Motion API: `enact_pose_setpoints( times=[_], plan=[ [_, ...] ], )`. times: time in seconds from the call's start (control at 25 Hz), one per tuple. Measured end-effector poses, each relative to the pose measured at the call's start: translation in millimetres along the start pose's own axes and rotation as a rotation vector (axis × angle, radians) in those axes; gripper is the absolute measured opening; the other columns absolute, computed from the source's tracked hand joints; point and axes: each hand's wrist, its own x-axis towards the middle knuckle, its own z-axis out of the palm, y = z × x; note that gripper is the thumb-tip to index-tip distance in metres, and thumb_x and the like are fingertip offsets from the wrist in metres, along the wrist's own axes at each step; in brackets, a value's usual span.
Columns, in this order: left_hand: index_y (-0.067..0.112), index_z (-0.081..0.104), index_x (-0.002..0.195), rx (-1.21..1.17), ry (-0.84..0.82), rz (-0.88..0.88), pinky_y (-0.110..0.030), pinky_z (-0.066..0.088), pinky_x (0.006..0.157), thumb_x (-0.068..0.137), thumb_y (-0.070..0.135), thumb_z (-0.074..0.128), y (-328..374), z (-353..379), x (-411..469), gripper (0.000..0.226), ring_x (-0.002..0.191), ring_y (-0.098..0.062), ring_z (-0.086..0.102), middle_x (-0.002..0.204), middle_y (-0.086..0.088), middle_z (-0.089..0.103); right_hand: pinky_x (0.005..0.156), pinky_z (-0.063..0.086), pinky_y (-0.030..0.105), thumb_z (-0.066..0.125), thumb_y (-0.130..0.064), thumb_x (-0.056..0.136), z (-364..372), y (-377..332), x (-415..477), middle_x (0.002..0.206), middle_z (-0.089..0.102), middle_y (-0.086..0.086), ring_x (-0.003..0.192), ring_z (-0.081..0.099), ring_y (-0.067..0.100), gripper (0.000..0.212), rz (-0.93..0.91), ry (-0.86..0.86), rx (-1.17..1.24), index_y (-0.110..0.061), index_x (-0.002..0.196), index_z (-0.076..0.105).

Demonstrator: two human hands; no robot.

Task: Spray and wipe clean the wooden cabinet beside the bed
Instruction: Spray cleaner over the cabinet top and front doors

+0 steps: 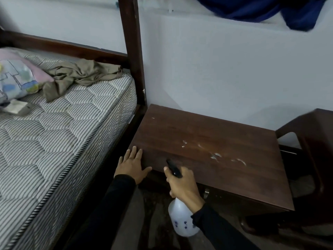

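Observation:
The dark wooden cabinet stands between the bed and a chair, against the wall. Whitish wet marks lie on its top towards the front right. My left hand rests flat with straight fingers on the cabinet's front left corner. My right hand grips the neck of a white spray bottle; its black nozzle points over the cabinet top. The bottle's body hangs below the cabinet's front edge.
A striped mattress in a dark bed frame lies to the left, with a brownish cloth, a pillow and a small pale box on it. The bedpost rises beside the cabinet. A dark wooden chair stands at the right. Blue fabric hangs above.

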Motion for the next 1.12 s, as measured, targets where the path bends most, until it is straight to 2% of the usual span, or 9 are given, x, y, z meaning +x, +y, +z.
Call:
enact_pose_setpoints(
  times=[0.16,0.24,0.4,0.48,0.6,0.68,0.8,0.96,1.12],
  plan=[
    [0.027,0.006,0.157,-0.021,0.123,-0.016,-0.048,0.006,0.122,0.092,0.064,0.038,1.9,21.6,-10.7,0.081,0.152,-0.022,-0.003,0.166,0.001,-0.001,0.063,0.06,0.046,0.06,-0.044,0.091,-8.2,41.0,-18.1,0.066,0.059,-0.007,0.058,0.063,0.017,0.013,-0.052,0.028,-0.024,-0.035,0.082,0.063],
    [0.028,0.011,0.157,-0.014,0.177,0.003,-0.048,0.006,0.122,0.094,0.062,0.036,-1.1,29.2,-10.1,0.075,0.152,-0.025,0.002,0.166,0.0,0.005,0.061,0.057,0.052,0.06,-0.036,0.091,-7.7,69.2,-22.2,0.064,0.059,-0.005,0.057,0.063,0.019,0.006,-0.094,0.069,0.007,-0.037,0.089,0.065],
    [0.03,0.01,0.156,0.134,0.294,0.295,-0.048,0.009,0.122,0.101,0.033,0.037,10.5,60.7,-24.3,0.061,0.152,-0.029,0.005,0.165,0.0,0.008,0.052,0.053,0.045,0.061,-0.014,0.094,1.3,122.7,-21.2,0.054,0.057,-0.005,0.05,0.058,0.018,0.023,-0.151,0.139,0.06,-0.033,0.084,0.067],
    [0.029,0.005,0.157,0.216,0.336,0.445,-0.048,0.008,0.122,0.097,0.019,0.04,22.6,80.8,-31.3,0.069,0.152,-0.027,0.002,0.165,0.003,0.004,0.055,0.053,0.039,0.062,-0.014,0.092,7.7,153.1,-16.4,0.06,0.062,-0.006,0.055,0.061,0.015,0.024,-0.193,0.212,0.067,-0.034,0.079,0.067],
    [0.028,-0.002,0.156,0.299,0.388,0.509,-0.046,0.008,0.123,0.095,0.013,0.041,36.5,100.4,-39.0,0.076,0.152,-0.024,0.0,0.165,0.005,-0.001,0.051,0.049,0.036,0.061,-0.013,0.092,19.2,199.3,-31.5,0.062,0.063,-0.004,0.054,0.059,0.013,0.02,-0.276,0.282,0.07,-0.027,0.08,0.067],
    [0.026,0.001,0.156,0.286,0.393,0.491,-0.045,0.009,0.122,0.098,0.02,0.041,44.8,108.2,-56.6,0.071,0.152,-0.023,0.003,0.165,0.005,0.002,0.049,0.045,0.036,0.061,-0.011,0.091,21.2,219.9,-52.1,0.058,0.059,-0.005,0.053,0.058,0.014,0.021,-0.348,0.349,0.086,-0.027,0.077,0.066],
    [0.025,0.0,0.157,0.242,0.289,0.453,-0.044,0.01,0.123,0.1,0.03,0.043,52.4,117.5,-109.6,0.071,0.152,-0.02,0.003,0.165,0.006,0.0,0.055,0.054,0.04,0.062,-0.017,0.09,19.1,237.1,-104.2,0.06,0.061,-0.003,0.058,0.063,0.021,0.022,-0.373,0.465,0.11,-0.032,0.074,0.065],
    [0.025,0.001,0.157,0.282,0.151,0.394,-0.044,0.013,0.122,0.1,0.026,0.044,40.6,107.4,-123.0,0.071,0.152,-0.021,0.003,0.166,0.005,-0.004,0.063,0.061,0.053,0.061,-0.026,0.093,6.8,244.9,-127.9,0.071,0.068,0.003,0.063,0.07,0.025,0.018,-0.287,0.462,0.152,-0.031,0.076,0.066],
    [0.022,0.005,0.157,0.277,0.092,0.368,-0.044,0.019,0.121,0.1,0.031,0.047,33.9,97.6,-128.5,0.071,0.152,-0.022,0.007,0.166,0.003,-0.001,0.062,0.063,0.05,0.059,-0.025,0.098,-8.7,239.1,-132.3,0.083,0.07,0.011,0.06,0.073,0.022,0.015,-0.255,0.503,0.158,-0.025,0.083,0.064]
  ],
)
